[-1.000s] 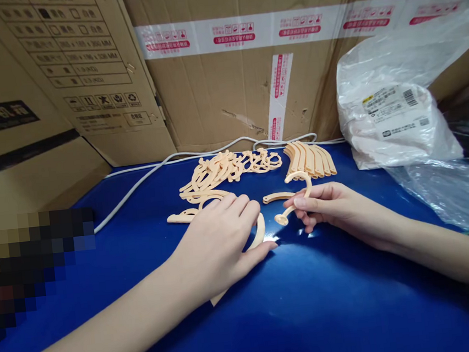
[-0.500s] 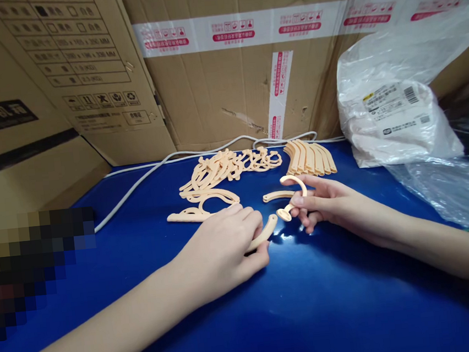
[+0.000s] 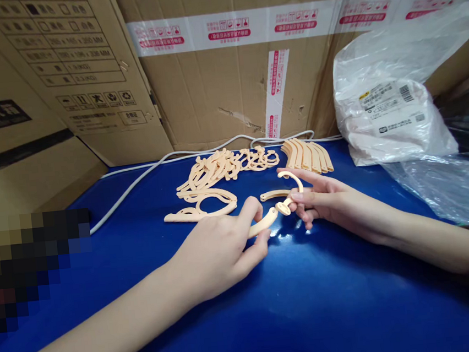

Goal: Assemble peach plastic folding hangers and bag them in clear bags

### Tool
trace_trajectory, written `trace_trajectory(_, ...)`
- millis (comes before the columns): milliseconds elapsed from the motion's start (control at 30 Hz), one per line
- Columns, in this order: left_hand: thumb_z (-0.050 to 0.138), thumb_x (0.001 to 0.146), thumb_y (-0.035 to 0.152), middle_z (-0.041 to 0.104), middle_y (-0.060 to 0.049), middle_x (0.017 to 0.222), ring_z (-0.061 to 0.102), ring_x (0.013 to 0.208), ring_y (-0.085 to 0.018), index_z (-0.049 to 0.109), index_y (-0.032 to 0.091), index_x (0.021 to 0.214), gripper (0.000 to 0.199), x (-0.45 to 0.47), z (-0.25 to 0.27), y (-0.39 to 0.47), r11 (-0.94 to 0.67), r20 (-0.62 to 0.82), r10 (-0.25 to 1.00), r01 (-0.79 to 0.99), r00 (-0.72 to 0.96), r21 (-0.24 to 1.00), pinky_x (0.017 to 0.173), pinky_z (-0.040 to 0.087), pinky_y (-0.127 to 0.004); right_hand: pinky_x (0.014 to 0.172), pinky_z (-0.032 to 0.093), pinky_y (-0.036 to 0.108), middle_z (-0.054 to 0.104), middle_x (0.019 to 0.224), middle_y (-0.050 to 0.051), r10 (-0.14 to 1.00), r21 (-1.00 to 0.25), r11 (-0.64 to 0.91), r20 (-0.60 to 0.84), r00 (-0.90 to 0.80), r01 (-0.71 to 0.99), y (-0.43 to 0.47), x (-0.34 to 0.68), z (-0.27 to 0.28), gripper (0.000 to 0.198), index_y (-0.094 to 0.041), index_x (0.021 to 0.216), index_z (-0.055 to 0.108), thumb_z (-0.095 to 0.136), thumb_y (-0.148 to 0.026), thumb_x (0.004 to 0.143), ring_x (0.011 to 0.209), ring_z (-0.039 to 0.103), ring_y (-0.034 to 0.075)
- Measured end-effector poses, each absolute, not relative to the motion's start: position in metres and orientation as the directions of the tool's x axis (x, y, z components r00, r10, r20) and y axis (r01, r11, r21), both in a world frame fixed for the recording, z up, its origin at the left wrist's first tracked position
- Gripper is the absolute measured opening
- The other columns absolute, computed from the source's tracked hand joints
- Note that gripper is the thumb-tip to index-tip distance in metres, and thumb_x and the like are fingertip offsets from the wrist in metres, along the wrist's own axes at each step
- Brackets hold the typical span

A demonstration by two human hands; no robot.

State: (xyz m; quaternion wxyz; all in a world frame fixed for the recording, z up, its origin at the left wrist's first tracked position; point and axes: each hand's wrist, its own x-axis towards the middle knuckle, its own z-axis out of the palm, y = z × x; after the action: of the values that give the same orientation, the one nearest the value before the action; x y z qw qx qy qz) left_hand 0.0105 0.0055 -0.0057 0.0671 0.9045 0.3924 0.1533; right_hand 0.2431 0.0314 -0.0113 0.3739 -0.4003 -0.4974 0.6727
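Note:
My left hand (image 3: 218, 246) pinches a curved cream plastic hanger arm (image 3: 263, 224), its holed end toward the right. Between thumb and fingers of my right hand (image 3: 331, 197) is a cream hanger hook (image 3: 283, 209) with a round base, the curl upward. The base meets or nearly meets the arm's end; I cannot tell whether they are joined. Just behind the hook, another hanger arm (image 3: 270, 195) lies on the blue table (image 3: 314, 312). Beyond my left hand are folded hanger pieces (image 3: 180, 216), partly covered by that hand.
At the back lie a heap of cream hanger parts (image 3: 213, 170) and a row of hanger arms (image 3: 307, 157). A white cable (image 3: 124, 195) runs along the cardboard boxes (image 3: 210, 95). A plastic bag (image 3: 394, 111) stands at the right, with clear film (image 3: 439, 189) before it.
The hanger arm and the hook have come together, from a small gap to touching or nearly so. My left index finger has lifted and bent over the arm. The view has shifted slightly.

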Motion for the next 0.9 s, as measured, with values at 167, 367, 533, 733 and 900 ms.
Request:
trace_trajectory(167,0.033,0.099,0.032,0.057,0.003,0.067,0.052,0.055,-0.015,0.043,0.022,0.09,0.017,0.0104,-0.0064,0.0068,-0.707,0.222,0.707,0.676,0.672,0.208,0.053,0.03,-0.026,0.057,0.053,0.022,0.067,0.081,-0.001,0.9,-0.968,-0.224,-0.16,-0.405,-0.116,0.0306,0.2437,-0.0122,0.073,-0.026,0.147,0.04,0.074,-0.027,0.082,0.063,0.059,0.009)
trace_trajectory(367,0.028,0.102,0.032,0.055,0.002,0.068,0.049,0.057,-0.016,0.043,0.022,0.082,0.027,0.0087,-0.0063,0.0061,-0.755,0.248,0.655,0.628,0.714,0.187,0.055,0.031,-0.028,0.058,0.052,0.022,0.068,0.081,-0.001,0.891,-0.97,-0.223,-0.162,-0.423,-0.099,0.0328,0.2449,-0.0133,0.071,-0.024,0.145,0.043,0.075,-0.025,0.081,0.063,0.058,0.009)
trace_trajectory(533,0.027,0.104,0.031,0.055,0.0,0.074,0.051,0.066,-0.017,0.046,0.021,0.085,0.029,0.0092,-0.0058,0.0063,-0.799,0.278,0.6,0.578,0.75,0.165,0.06,0.036,-0.028,0.059,0.053,0.021,0.069,0.082,-0.002,0.879,-0.97,-0.222,-0.157,-0.45,-0.095,0.0336,0.2462,-0.0143,0.07,-0.025,0.145,0.044,0.075,-0.024,0.082,0.064,0.059,0.008)
trace_trajectory(733,0.023,0.106,0.033,0.052,0.001,0.07,0.049,0.063,-0.016,0.051,0.02,0.088,0.035,0.0097,-0.0064,0.0089,-0.823,0.313,0.557,0.563,0.77,0.08,0.057,0.035,-0.027,0.059,0.052,0.023,0.07,0.08,0.0,0.881,-0.98,-0.192,-0.148,-0.449,-0.054,0.0319,0.2457,-0.015,0.072,-0.023,0.146,0.044,0.075,-0.029,0.081,0.061,0.058,0.008)
trace_trajectory(900,0.025,0.106,0.025,0.059,-0.002,0.071,0.053,0.065,-0.017,0.057,0.017,0.087,0.038,0.0111,-0.0086,0.0069,-0.836,0.391,0.429,0.522,0.814,-0.169,0.056,0.037,-0.029,0.05,0.049,0.022,0.069,0.079,0.0,0.893,-0.993,-0.12,-0.106,-0.438,-0.004,0.0287,0.245,-0.0147,0.07,-0.021,0.142,0.05,0.077,-0.034,0.079,0.056,0.056,0.008)
